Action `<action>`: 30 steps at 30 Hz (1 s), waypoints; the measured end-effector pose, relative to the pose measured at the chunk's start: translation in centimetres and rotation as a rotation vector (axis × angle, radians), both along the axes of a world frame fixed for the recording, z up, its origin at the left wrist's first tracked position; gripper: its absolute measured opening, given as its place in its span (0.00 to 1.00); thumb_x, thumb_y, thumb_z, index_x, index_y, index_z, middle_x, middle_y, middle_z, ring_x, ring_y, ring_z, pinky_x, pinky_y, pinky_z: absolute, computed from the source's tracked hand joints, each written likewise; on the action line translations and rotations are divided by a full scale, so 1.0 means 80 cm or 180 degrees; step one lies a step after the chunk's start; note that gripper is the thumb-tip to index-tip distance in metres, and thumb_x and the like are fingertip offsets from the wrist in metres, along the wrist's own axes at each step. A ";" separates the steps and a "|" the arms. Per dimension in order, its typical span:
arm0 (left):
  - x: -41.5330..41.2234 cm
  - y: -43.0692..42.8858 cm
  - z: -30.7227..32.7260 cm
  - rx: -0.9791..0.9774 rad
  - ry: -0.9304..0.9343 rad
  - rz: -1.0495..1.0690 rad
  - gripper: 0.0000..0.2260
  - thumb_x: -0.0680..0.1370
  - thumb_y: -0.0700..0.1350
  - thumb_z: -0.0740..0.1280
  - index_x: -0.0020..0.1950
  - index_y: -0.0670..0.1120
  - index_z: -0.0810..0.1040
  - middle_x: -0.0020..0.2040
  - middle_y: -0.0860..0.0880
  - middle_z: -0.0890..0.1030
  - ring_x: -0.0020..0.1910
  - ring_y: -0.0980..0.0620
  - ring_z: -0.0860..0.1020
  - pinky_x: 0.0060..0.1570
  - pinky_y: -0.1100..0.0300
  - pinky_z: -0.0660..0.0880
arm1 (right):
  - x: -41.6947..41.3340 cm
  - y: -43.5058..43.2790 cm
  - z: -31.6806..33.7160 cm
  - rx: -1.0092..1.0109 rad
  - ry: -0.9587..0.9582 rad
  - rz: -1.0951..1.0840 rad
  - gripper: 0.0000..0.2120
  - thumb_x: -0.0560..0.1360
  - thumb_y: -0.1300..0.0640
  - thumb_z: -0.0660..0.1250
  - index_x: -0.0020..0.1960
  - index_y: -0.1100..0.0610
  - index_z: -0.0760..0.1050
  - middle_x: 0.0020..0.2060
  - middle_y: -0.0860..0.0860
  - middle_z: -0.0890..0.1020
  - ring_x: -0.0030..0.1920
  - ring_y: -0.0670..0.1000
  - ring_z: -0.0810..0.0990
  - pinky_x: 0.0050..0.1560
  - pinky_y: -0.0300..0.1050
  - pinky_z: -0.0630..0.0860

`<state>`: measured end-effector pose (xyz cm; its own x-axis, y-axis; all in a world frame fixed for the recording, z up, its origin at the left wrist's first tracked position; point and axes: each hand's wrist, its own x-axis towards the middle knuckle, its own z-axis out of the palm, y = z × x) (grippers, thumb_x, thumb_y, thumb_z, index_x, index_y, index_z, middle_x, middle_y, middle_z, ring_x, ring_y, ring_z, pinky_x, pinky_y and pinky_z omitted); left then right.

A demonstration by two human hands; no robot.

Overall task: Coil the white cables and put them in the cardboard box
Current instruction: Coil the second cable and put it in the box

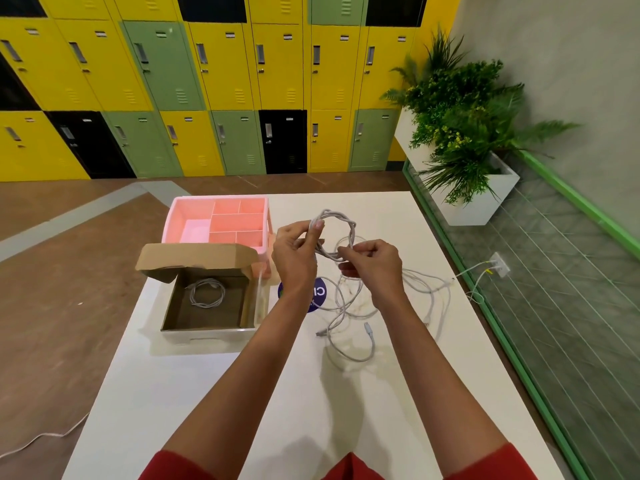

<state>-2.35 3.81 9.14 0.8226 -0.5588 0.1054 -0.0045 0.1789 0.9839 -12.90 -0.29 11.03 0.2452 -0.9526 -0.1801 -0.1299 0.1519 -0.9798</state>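
Above the white table (214, 393) I hold a white cable wound into a coil (341, 221). My left hand (296, 252) pinches the coil's left side between thumb and fingers. My right hand (372, 265) pinches its lower part. Loose white cables (349, 327) lie tangled on the table below my hands, plug ends showing. The open cardboard box (173, 308) stands at the table's left edge, its flap folded back, with one coiled white cable (206, 292) lying inside.
A pink divided organiser tray (169, 223) stands behind the box. A dark blue round sticker (320, 292) lies under my left wrist. Green-framed glass panel (519, 341) runs along the table's right side, with a planter (478, 202) beyond. Lockers fill the back wall.
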 end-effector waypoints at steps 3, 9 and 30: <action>0.002 0.002 0.000 0.0112 0.0113 -0.0003 0.11 0.75 0.45 0.71 0.53 0.40 0.82 0.50 0.44 0.80 0.28 0.59 0.76 0.30 0.61 0.74 | -0.001 0.002 0.001 0.0037 -0.0153 0.0004 0.07 0.70 0.65 0.74 0.42 0.64 0.77 0.32 0.57 0.82 0.30 0.51 0.83 0.37 0.43 0.82; 0.009 0.003 0.001 0.0079 0.0389 0.0047 0.11 0.75 0.43 0.71 0.53 0.39 0.81 0.37 0.47 0.80 0.26 0.62 0.76 0.26 0.68 0.73 | -0.010 0.000 0.000 -0.0200 0.0036 0.0296 0.03 0.70 0.63 0.74 0.41 0.61 0.81 0.30 0.54 0.81 0.28 0.46 0.80 0.33 0.37 0.77; 0.019 -0.001 -0.001 -0.0485 0.0789 -0.0070 0.04 0.78 0.43 0.66 0.47 0.44 0.79 0.38 0.49 0.82 0.42 0.54 0.81 0.45 0.61 0.76 | -0.015 -0.002 0.006 -0.0098 0.0134 0.0831 0.10 0.71 0.60 0.74 0.47 0.66 0.80 0.32 0.51 0.79 0.28 0.43 0.75 0.32 0.36 0.71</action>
